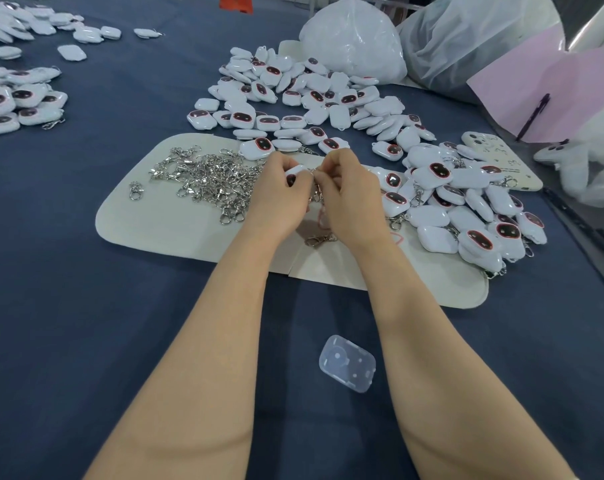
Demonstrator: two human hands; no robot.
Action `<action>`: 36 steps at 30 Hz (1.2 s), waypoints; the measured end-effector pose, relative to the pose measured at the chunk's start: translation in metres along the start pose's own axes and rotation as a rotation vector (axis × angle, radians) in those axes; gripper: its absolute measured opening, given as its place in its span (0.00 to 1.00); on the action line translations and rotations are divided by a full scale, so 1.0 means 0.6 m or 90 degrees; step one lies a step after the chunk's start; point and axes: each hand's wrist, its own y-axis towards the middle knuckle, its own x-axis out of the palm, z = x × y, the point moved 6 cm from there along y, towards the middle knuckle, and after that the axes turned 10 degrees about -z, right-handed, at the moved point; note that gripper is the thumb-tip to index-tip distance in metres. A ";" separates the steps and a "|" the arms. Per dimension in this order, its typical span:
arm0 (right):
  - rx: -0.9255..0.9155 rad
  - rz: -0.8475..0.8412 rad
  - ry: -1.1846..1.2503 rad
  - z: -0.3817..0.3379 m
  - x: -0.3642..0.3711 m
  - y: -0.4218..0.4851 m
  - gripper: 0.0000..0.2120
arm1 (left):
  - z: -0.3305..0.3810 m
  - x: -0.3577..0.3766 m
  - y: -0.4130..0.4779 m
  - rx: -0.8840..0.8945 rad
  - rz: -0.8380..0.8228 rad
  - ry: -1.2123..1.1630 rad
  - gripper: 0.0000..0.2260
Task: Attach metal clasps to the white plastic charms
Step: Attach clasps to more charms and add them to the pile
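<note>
The left hand has its fingers curled round a small white plastic charm with a dark oval face. The right hand, close against it, pinches a silver metal clasp at the charm's edge, and the clasp's lower part hangs between the two hands. Whether the clasp is already hooked on cannot be told.

Both hands are over a cream felt mat lying on the dark blue desk. A single loose clasp lies on the mat just nearer the person than the hands. To the left of the left hand is a heap of silver clasps. Beyond the hands spreads a pile of bare white charms. To the right of the right hand lies a second pile of charms, several with clasps attached. Between the forearms, nearer the person, sits a clear plastic case. Far beyond stands a bulging white plastic bag.
</note>
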 end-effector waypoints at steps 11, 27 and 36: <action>0.001 -0.037 0.003 0.000 0.000 0.002 0.05 | -0.002 0.000 -0.002 -0.025 0.014 -0.027 0.04; 0.051 -0.055 0.118 0.007 -0.003 -0.001 0.04 | -0.002 -0.002 -0.003 -0.006 0.024 -0.053 0.03; 0.069 -0.044 0.082 0.013 -0.001 0.000 0.05 | -0.003 0.001 -0.001 0.004 0.007 -0.084 0.05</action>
